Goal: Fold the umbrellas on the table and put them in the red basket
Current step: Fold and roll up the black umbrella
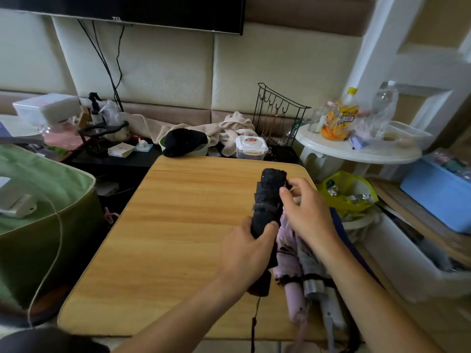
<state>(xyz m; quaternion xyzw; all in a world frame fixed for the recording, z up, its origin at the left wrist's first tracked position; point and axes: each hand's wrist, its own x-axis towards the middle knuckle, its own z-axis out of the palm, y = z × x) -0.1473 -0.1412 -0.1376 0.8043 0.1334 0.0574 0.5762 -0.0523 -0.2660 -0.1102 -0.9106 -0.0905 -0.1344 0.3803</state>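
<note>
A folded black umbrella (267, 197) is held above the right side of the wooden table (165, 225). My left hand (247, 253) grips its lower part, thumb across the fabric. My right hand (305, 210) pinches the strap or fabric near the umbrella's upper half. Under my hands, along the table's right edge, lie a folded pink umbrella (290, 266) and a grey one (313, 276) beside it. No red basket is in view.
A green fabric bin (38, 225) stands to the left of the table. Behind the table are a black hat in a bowl (184, 142), a lidded tub (251, 147) and a wire rack (277, 115). A yellow bag (349, 192) and white side table (356, 149) stand at right.
</note>
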